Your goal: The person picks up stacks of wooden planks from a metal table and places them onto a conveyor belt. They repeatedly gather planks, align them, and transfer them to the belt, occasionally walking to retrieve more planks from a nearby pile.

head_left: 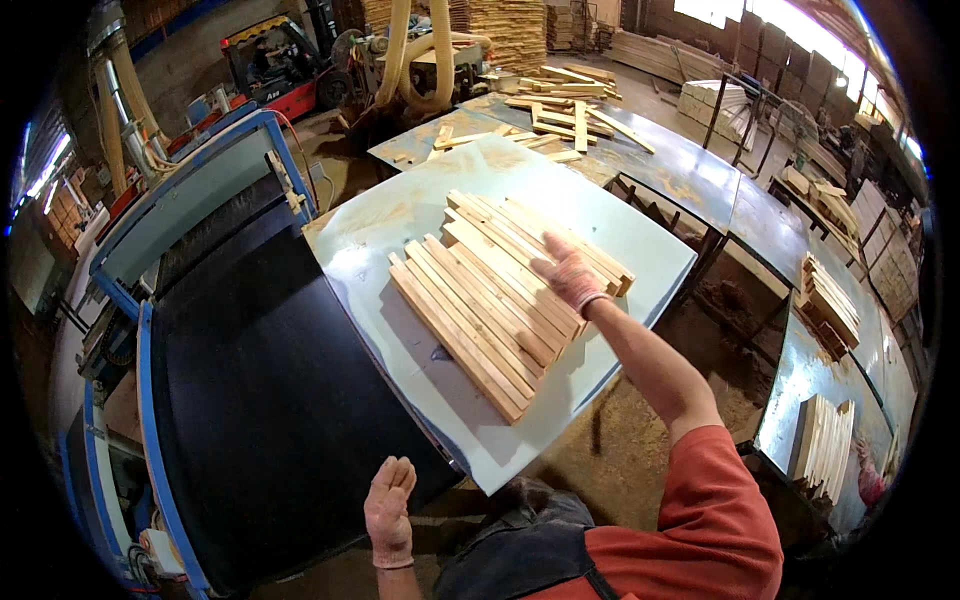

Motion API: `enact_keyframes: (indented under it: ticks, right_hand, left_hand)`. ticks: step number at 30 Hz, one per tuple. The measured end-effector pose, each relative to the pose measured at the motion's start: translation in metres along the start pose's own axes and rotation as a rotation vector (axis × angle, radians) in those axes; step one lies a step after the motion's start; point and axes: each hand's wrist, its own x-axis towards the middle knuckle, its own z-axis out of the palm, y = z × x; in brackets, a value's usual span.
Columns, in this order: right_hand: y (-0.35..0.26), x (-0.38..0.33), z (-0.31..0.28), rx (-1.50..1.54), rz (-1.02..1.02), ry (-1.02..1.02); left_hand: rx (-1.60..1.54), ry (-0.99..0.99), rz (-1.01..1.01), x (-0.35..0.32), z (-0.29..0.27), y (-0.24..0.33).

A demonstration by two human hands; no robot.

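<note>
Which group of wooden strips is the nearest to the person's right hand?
The pale rectangular wooden strips lined up on the pale-green flat surface, directly under the pinkish-gloved right hand; the other groups, including those on grey metal tables, lie farther off.

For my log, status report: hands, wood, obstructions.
Left hand empty, near black conveyor belt. Right hand open, over pale rectangular wooden strips, side by side on pale-green tabletop. Nothing visibly blocking.

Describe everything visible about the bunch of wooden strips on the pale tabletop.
The bunch of wooden strips is pale yellow, with straight, narrow pieces side by side, roughly parallel, their ends uneven. It lies on the pale tabletop, slanting across the view. The right hand is over its right part; contact is unclear.
</note>
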Motion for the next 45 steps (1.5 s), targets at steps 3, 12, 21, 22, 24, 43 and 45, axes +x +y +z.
enact_keyframes:
  ticks: [3,12,21,22,24,43,45]
  right_hand:
    - [0.04,0.037,-0.04,-0.098,0.152,0.086]
    - [0.112,0.126,-0.068,-0.326,0.53,-0.032]
    - [0.09,0.163,-0.02,-0.459,0.554,-0.173]
    - [0.088,0.163,-0.017,-0.458,0.575,-0.189]
    - [0.087,0.158,-0.014,-0.448,0.599,-0.2]
    - [-0.107,-0.054,0.204,-0.172,0.196,-0.554]
    - [-0.139,-0.082,0.255,-0.199,0.188,-0.576]
  left_hand:
    - [0.205,-0.007,-0.002,0.043,0.031,-0.014]
    - [0.612,-0.038,0.076,0.121,0.083,-0.074]
    - [0.837,-0.032,-0.006,0.149,0.11,-0.075]
    - [0.881,-0.025,0.032,0.151,0.115,-0.076]
    - [0.927,0.02,0.065,0.16,0.129,-0.081]
    - [1.196,0.23,-0.044,0.064,-0.15,0.103]
    - [1.305,0.257,-0.167,0.043,-0.199,0.145]
